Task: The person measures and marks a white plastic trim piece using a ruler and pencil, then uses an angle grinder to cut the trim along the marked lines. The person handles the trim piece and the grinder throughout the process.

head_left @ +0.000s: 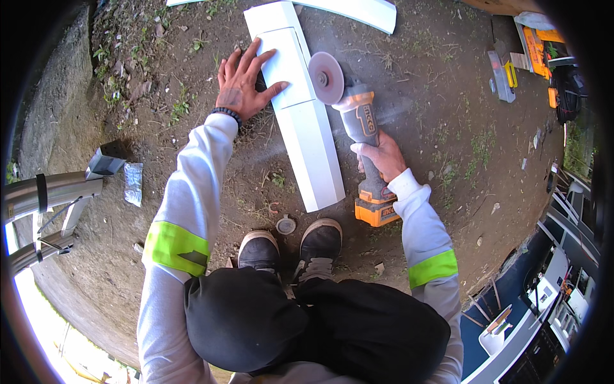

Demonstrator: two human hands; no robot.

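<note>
A long white panel [310, 157] with a cut outline across its upper half lies on the dirt before my feet. My left hand [243, 83] rests on its left edge with fingers spread over the white surface. In my right hand [382, 155] is an orange and grey cordless angle grinder [360, 121], gripped round its body with the battery toward me. The grinder's reddish disc [326, 78] is beside the panel's right edge; whether it touches the panel I cannot tell.
Another white strip [358, 13] lies beyond the panel. Metal profiles [57, 192] and a silver packet [133, 184] are at the left. A clear case with a yellow tool [505, 75] and a black bag [568, 89] sit at the far right. Near my shoes [322, 240] is a round lid [286, 224].
</note>
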